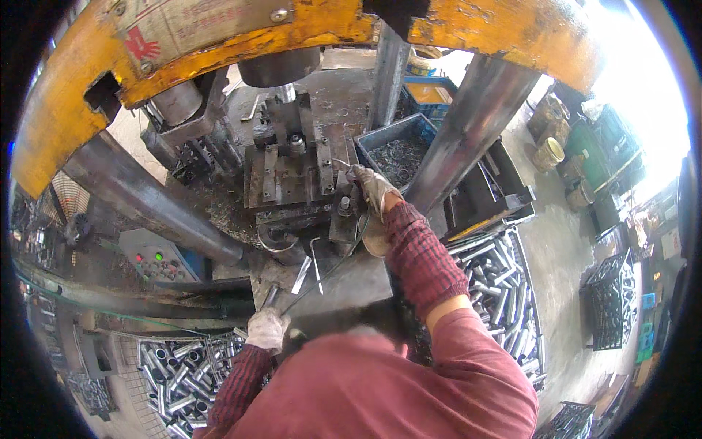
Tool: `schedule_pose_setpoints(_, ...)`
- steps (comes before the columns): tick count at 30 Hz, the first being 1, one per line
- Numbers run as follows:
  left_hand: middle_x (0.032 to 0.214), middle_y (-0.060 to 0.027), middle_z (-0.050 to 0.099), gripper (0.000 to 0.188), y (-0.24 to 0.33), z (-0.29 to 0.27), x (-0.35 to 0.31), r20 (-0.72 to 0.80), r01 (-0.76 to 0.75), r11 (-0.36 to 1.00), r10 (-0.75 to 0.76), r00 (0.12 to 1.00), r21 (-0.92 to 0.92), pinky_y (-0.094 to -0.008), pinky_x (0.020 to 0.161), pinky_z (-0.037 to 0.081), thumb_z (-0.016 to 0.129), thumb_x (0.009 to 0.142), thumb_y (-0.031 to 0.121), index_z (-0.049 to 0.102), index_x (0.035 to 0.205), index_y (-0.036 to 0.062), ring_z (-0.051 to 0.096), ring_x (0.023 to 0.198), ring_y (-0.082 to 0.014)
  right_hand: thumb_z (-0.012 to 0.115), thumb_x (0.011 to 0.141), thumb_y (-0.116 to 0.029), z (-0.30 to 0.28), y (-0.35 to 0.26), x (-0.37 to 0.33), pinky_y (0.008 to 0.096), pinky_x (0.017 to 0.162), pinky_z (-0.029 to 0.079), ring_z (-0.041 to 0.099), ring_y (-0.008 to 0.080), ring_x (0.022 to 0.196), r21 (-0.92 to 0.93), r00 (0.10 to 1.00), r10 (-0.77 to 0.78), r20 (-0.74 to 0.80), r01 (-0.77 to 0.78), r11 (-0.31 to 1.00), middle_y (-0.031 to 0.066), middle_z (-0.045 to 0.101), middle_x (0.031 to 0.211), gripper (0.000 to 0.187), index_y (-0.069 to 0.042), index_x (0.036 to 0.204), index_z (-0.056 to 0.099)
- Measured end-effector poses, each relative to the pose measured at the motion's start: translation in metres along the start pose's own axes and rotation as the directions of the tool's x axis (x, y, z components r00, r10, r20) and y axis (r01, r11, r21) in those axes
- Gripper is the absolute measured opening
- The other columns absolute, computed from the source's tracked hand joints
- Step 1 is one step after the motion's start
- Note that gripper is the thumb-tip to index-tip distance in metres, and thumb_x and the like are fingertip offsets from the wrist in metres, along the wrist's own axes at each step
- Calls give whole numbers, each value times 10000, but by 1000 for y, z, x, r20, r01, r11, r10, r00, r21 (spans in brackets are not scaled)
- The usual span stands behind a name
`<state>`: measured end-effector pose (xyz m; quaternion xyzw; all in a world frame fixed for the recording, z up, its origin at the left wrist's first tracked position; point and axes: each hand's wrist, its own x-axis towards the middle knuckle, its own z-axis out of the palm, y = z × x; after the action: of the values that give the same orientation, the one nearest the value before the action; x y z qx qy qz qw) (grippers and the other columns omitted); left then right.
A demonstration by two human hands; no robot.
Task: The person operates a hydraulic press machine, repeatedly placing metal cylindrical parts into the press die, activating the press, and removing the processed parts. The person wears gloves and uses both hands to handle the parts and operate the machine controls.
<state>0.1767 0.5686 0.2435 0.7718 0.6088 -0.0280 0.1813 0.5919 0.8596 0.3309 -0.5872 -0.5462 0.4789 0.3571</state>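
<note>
One metal tube [271, 295] is being grasped by the gloved left hand [267, 328], the nearer hand, below the press fixture [296, 174], its long axis being pointed up toward it. The gloved right hand [375, 189] is being held at the fixture's right; its grip cannot be told. Two tube heaps are being kept near: a left heap [178, 380] and a right heap [504, 293], both lower than the fixture.

A grey metal worktable [358, 289] carries a bent rod [316, 266] beside a shiny strip [300, 276].

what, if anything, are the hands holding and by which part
The left hand grips a tube-like metal piece by its near end; whether the right hand holds anything cannot be told.
</note>
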Motion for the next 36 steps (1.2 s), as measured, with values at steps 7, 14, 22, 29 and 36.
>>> schedule_pose_setpoints(7, 895, -227, 767, 373, -7, 0, -13, -160, 94, 995, -88, 983, 28, -563, 813, 613, 753, 987, 416, 799, 904, 56, 772, 879, -443, 465, 1235, -405, 7, 28, 66, 358, 820, 571, 703, 177, 898, 57, 970, -196, 143, 190, 980, 28, 783, 1137, 436, -118, 1374, 762)
schedule_pose_setpoints(14, 1028, -189, 779, 346, -26, 18, -15, -124, 167, 966, -144, 982, 196, -538, 845, 615, 743, 975, 430, 811, 985, 91, 775, 989, -383, 473, 1187, -204, -18, -29, 58, 426, 1041, 604, 762, 257, 1191, -404, 966, -41, 257, 146, 903, 143, 797, 1346, 405, -46, 1487, 696)
schedule_pose_setpoints(22, 1046, -175, 801, 327, -53, 69, -34, -163, 162, 967, -131, 978, 197, -561, 967, 577, 778, 929, 433, 858, 1017, 129, 744, 1055, -393, 588, 1116, -203, -52, -26, -13, 440, 1003, 621, 774, 363, 1245, -561, 928, -63, 368, 275, 781, 181, 779, 1422, 410, -91, 1492, 705)
schedule_pose_setpoints(29, 933, -122, 836, 263, -44, 45, -51, -224, 119, 993, -114, 968, 7, -509, 1016, 574, 745, 943, 377, 871, 1013, 156, 787, 971, -341, 596, 1121, -214, -32, -55, -1, 436, 963, 636, 777, 268, 1088, -444, 958, 110, 266, 20, 896, 121, 793, 1392, 402, -79, 1487, 694)
schedule_pose_setpoints(36, 923, -97, 832, 239, -38, 50, -48, -287, 85, 996, -87, 954, -21, -495, 1216, 481, 740, 979, 358, 867, 1051, 168, 790, 989, -293, 727, 1062, -443, -35, -78, -13, 384, 662, 585, 735, 244, 743, -402, 969, 149, 198, -59, 914, 118, 829, 1039, 445, -114, 1361, 729)
